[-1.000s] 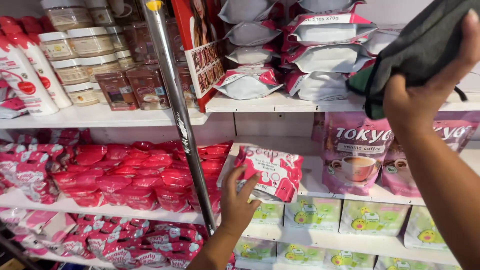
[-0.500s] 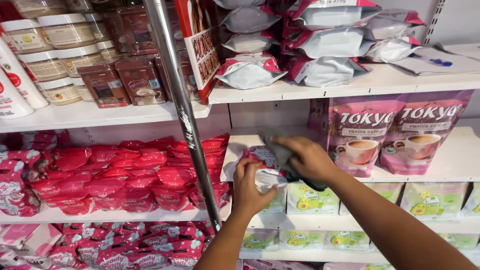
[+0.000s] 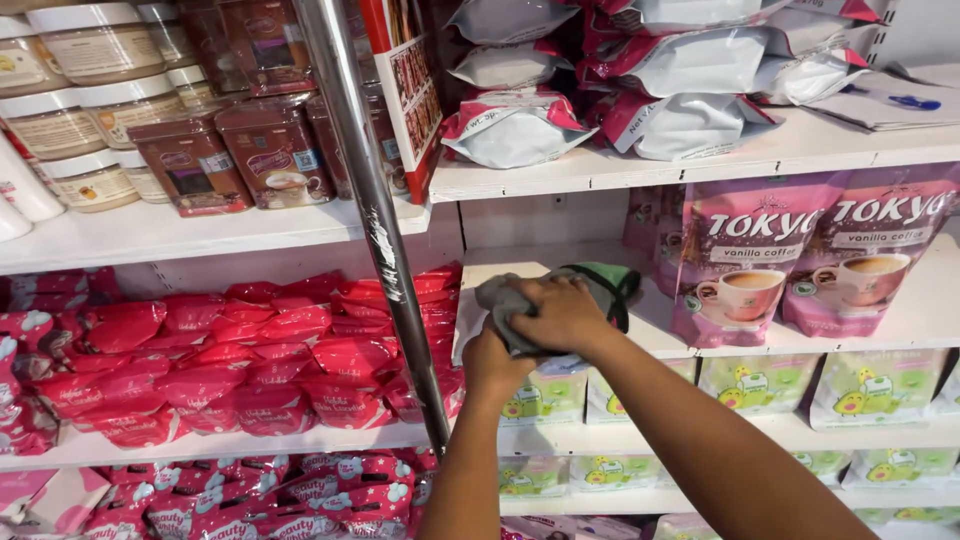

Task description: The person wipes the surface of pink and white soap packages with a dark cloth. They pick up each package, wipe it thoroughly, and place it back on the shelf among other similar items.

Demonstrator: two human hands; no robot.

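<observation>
My right hand (image 3: 562,315) is shut on a grey and green cloth (image 3: 500,298) and presses it down over a white pouch (image 3: 466,325) at the front of the middle shelf (image 3: 930,320). My left hand (image 3: 495,368) grips that pouch from below, just under the right hand. The cloth and both hands hide most of the pouch; only its white left edge shows. Both forearms rise from the bottom of the view.
A slanted metal pole (image 3: 370,220) stands just left of the hands. Red pouches (image 3: 250,350) fill the left shelves. Pink coffee pouches (image 3: 745,260) stand to the right, green-white pouches (image 3: 760,385) below. Tins (image 3: 270,150) and silver-white bags (image 3: 520,125) sit above.
My right hand came down from the upper right with the cloth and now covers the pouch held by my left hand. The view has moved closer to the shelf.
</observation>
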